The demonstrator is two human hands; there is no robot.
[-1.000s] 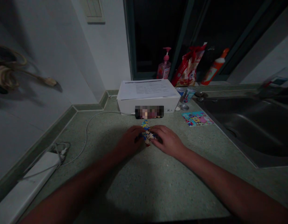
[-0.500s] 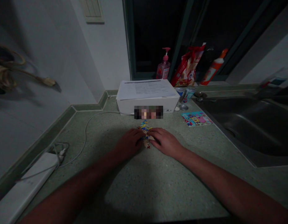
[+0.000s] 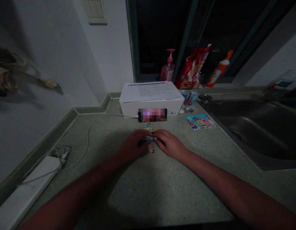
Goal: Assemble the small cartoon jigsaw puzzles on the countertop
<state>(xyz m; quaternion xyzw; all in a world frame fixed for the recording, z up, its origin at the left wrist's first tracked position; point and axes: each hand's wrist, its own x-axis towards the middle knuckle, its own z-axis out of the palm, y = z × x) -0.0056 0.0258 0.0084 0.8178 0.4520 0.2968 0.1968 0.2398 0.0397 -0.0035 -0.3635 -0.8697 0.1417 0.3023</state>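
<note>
A small figure built of multicoloured plastic bricks (image 3: 150, 134) in blue, yellow, red and white stands or lies on the speckled green countertop (image 3: 148, 188). My left hand (image 3: 131, 144) and my right hand (image 3: 169, 144) press on it from both sides, their fingertips meeting over its middle. Its top end and its small pale lower end show between them, while the centre is mostly hidden by my fingers.
Just beyond my hands, a blurred screen device (image 3: 152, 115) leans against a white box (image 3: 150, 107) with papers on top. A picture card (image 3: 201, 121) and a can (image 3: 192, 97) lie right, beside a steel sink (image 3: 255, 134). A white cable runs left to a power strip (image 3: 35, 179).
My hands have shifted slightly on the brick figure, and more of its lower end shows. The colours on the blurred screen have changed.
</note>
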